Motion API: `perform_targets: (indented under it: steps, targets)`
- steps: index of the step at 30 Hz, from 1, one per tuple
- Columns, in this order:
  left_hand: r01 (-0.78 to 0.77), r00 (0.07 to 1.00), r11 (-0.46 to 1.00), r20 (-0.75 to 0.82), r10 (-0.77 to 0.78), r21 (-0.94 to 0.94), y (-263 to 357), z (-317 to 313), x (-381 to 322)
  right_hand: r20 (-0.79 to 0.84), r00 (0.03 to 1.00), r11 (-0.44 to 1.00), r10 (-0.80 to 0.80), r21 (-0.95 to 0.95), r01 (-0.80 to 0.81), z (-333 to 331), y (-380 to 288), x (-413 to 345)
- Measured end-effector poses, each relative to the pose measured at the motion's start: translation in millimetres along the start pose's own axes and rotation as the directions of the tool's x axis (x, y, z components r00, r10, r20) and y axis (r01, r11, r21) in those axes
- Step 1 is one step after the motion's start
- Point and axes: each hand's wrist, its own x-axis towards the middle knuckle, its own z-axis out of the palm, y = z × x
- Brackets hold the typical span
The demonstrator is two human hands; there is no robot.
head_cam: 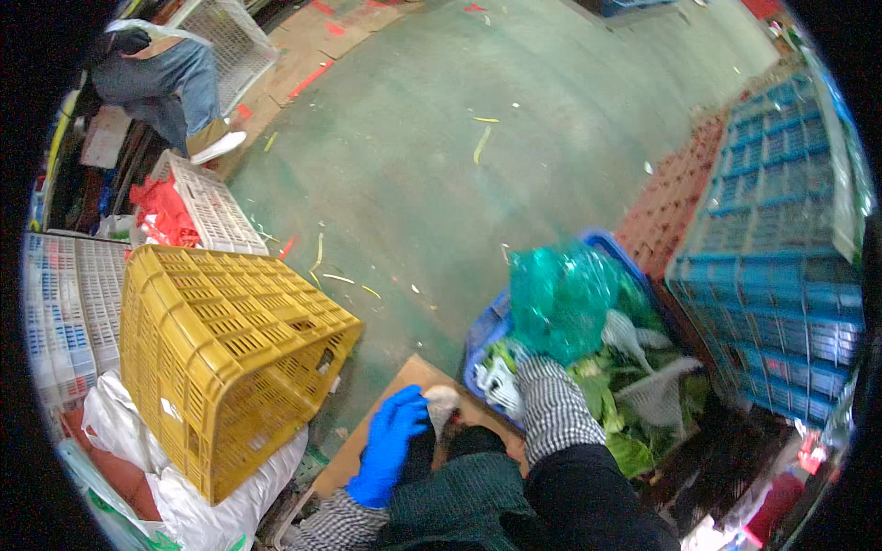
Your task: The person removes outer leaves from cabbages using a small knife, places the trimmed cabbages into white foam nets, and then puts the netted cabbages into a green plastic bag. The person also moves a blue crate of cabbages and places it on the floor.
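My left hand (391, 441), in a blue glove, is over my lap at the bottom centre, fingers slightly bent. It is beside a pale rounded thing (442, 403) that I cannot identify; whether it touches it is unclear. My right hand reaches into a blue plastic basket (488, 334). Only the black-and-white checked sleeve (555, 406) shows plainly; the fingers are hidden near a green plastic bag (565, 296). Inside the basket lie green leaves (630, 451), white mesh netting (654, 396) and a crumpled white item with dark marks (501, 389).
A yellow plastic crate (227, 330) lies tipped on white sacks (227, 499) at the left. Blue crates (765, 268) stand at the right by a reddish slab (679, 189). Scraps litter the green floor (413, 172). Another person's legs (186, 89) are at the upper left.
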Motion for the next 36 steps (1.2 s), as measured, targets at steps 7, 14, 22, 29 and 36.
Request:
perform_targets:
  steps: [7, 14, 22, 29, 36]
  targets:
    - [0.094, 0.995, 0.98, 0.024, -0.099, 0.177, 5.6, -22.2, -86.2, -0.097, 0.995, 0.996, 0.018, -0.09, -0.027, -28.9, 1.5, -55.0]
    - [0.063, 0.977, 0.971, 0.183, -0.107, 0.229, 63.1, -40.1, -168.4, -0.009, 0.995, 0.986, 0.098, 0.135, -0.096, -143.3, -50.0, -165.0]
    - [0.031, 0.955, 0.923, 0.262, -0.141, 0.384, 174.4, -51.8, -225.8, -0.868, 0.447, 0.908, 0.216, 0.011, -0.419, -387.4, -124.5, -497.4]
    - [-0.055, 0.891, 0.851, 0.41, -0.194, 0.522, 226.4, 11.1, -222.3, -0.872, 0.04, 0.448, 0.487, 0.21, -0.869, -398.0, -92.2, -634.8]
    - [-0.157, 0.891, 0.776, 0.426, -0.156, 0.611, 264.6, 91.8, -172.0, -0.854, -0.041, 0.282, 0.519, 0.216, -0.935, -357.0, -62.2, -638.3]
